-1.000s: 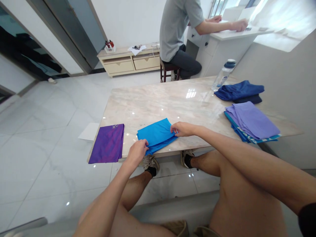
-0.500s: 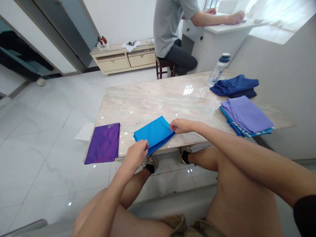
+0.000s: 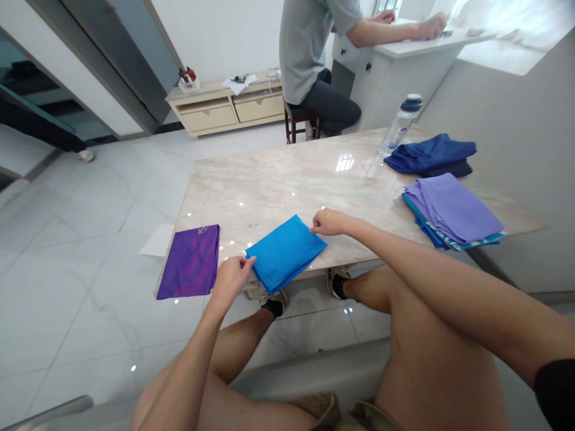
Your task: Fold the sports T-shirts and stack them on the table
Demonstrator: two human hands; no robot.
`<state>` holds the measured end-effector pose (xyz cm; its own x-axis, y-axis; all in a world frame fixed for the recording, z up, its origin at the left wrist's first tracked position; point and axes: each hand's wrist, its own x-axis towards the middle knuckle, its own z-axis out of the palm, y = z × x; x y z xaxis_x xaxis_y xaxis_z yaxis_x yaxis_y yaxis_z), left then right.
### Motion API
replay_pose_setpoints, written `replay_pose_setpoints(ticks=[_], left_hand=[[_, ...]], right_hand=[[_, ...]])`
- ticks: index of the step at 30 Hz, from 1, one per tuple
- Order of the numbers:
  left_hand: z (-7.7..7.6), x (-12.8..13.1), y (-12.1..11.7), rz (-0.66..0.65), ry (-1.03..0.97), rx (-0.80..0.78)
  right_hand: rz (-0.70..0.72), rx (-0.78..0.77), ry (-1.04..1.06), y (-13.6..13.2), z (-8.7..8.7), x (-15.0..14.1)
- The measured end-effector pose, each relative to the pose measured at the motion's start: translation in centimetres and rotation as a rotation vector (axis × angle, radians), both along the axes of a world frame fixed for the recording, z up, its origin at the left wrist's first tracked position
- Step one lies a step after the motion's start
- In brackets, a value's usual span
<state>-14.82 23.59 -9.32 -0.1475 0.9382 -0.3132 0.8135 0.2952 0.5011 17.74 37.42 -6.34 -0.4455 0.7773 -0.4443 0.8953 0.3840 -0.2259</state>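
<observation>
At the near edge of the marble table (image 3: 278,185), a folded bright-blue cloth (image 3: 285,254) is lying flat between the hands. In the head view, the left hand (image 3: 231,278) is held open, its fingertips (image 3: 248,260) laid on the cloth's left corner; no pinch is seen. The right hand (image 3: 330,222) is held open with the fingers slightly curled, its fingertips (image 3: 312,228) touching the cloth's far edge; nothing is gripped. A purple cloth (image 3: 191,261) is placed left of the left hand. Right of the right hand, a lavender cloth stack (image 3: 451,209) is laid, with a navy cloth (image 3: 429,154) and a water bottle (image 3: 402,124) beyond it. Far ahead of both hands, a seated person (image 3: 309,60) is seen at a white counter (image 3: 413,49).
</observation>
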Motion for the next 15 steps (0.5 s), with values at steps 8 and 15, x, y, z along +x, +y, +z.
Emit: replay_pose_setpoints(ticks=[8, 15], left_hand=[[-2.5, 0.3, 1.2, 0.210, -0.370, -0.172], [-1.1, 3.8, 0.8, 0.477, -0.844, -0.157]], right_hand=[[-0.073, -0.139, -0.167, -0.4, -2.1, -2.5], [-0.093, -0.121, -0.187, -0.2, -2.6, -3.0]])
